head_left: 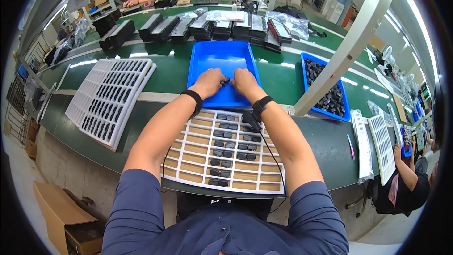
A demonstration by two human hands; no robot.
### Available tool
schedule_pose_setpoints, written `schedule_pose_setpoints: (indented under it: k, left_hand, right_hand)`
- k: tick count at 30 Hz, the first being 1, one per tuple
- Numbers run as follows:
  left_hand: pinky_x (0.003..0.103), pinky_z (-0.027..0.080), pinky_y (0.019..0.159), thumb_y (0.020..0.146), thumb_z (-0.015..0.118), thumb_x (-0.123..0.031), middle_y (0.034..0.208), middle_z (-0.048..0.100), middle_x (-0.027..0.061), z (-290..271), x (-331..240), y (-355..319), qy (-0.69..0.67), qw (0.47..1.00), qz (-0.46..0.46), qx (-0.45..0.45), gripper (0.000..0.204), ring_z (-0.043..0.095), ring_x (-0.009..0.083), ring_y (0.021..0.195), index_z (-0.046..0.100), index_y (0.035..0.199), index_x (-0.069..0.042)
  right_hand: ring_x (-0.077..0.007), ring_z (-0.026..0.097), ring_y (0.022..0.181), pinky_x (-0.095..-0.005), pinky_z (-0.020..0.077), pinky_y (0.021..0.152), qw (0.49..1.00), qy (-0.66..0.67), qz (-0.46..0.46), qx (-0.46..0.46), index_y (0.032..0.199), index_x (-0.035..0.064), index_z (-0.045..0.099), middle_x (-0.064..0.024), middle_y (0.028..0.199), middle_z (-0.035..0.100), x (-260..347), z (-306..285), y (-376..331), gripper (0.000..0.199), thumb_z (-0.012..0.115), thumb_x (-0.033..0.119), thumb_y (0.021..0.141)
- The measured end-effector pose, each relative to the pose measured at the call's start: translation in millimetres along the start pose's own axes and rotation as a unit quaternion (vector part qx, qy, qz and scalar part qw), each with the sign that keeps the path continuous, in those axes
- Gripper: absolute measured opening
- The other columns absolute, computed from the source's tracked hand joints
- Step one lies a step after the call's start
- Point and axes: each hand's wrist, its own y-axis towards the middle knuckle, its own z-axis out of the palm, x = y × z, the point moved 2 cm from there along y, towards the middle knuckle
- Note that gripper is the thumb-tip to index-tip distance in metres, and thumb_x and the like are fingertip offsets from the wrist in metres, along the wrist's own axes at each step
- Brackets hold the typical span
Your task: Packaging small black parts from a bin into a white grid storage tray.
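Note:
My left hand and my right hand meet over the near end of a blue plastic tray. Between their fingertips they pinch a small dark part. Both wrists wear black bands. Right in front of me lies a white gridded tray whose middle cells hold several small dark parts, while the outer cells show bare brown board.
A stack of white gridded trays filled with dark parts lies to my left. A blue bin of dark parts sits right, behind a white post. Black trays line the far belt. One person works at the back left, another at the right.

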Motion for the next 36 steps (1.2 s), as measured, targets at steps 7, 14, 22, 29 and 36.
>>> schedule_pose_setpoints:
  k: [7,14,22,29,36]
  left_hand:
    - [0.05,0.056,0.083,0.085,0.069,-0.008,0.101,0.069,0.0181,-0.2,-5.5,4.9,0.032,0.996,0.061,-0.058,0.016,0.067,0.0401,0.094,0.08,0.096,-0.009]
    - [0.043,0.056,0.075,0.085,0.07,-0.004,0.098,0.066,0.0116,-55.8,-101.7,-97.1,-0.231,0.957,0.167,-0.054,0.01,0.068,0.031,0.089,0.067,0.076,-0.004]
    - [0.042,0.055,0.076,0.078,0.068,-0.003,0.099,0.06,0.0105,-28.3,-189.9,-189.0,-0.13,0.958,0.247,0.062,0.008,0.065,0.0301,0.092,0.065,0.072,-0.005]
    - [0.042,0.055,0.078,0.08,0.065,-0.004,0.101,0.061,0.01,-19.3,-203.6,-190.2,-0.042,0.967,0.241,0.066,0.005,0.065,0.03,0.089,0.068,0.077,-0.003]
    - [0.042,0.055,0.079,0.083,0.066,-0.004,0.098,0.066,0.0084,-15.2,-194.9,-192.1,-0.063,0.968,0.236,0.057,0.006,0.068,0.0291,0.091,0.071,0.082,-0.004]
  right_hand:
    - [-0.0486,0.071,0.091,-0.0537,0.059,0.083,0.999,-0.021,-0.021,-0.019,0.094,0.0023,0.077,-0.0288,0.095,0.073,-13.8,-14.1,0.3,0.018,0.068,0.017,0.088]
    - [-0.0301,0.078,0.09,-0.0374,0.0601,0.081,0.969,0.244,-0.03,-0.01,0.111,0.0031,0.077,-0.0163,0.1,0.079,39.0,-126.7,-179.9,0.022,0.077,0.015,0.092]
    - [-0.03,0.073,0.095,-0.0369,0.0589,0.081,0.971,0.235,-0.042,-0.023,0.104,0.0036,0.076,-0.0129,0.096,0.074,62.2,-108.0,-332.9,0.017,0.079,0.004,0.087]
    - [-0.0317,0.068,0.094,-0.0406,0.057,0.079,0.978,0.198,-0.07,-0.013,0.098,0.0021,0.075,-0.0121,0.093,0.07,54.4,-91.3,-319.4,0.014,0.076,-0.001,0.084]
    - [-0.0331,0.068,0.092,-0.0421,0.0573,0.078,0.979,0.17,-0.112,0.014,0.099,0.0017,0.076,-0.0136,0.093,0.07,56.9,-100.3,-315.7,0.012,0.075,0.005,0.087]
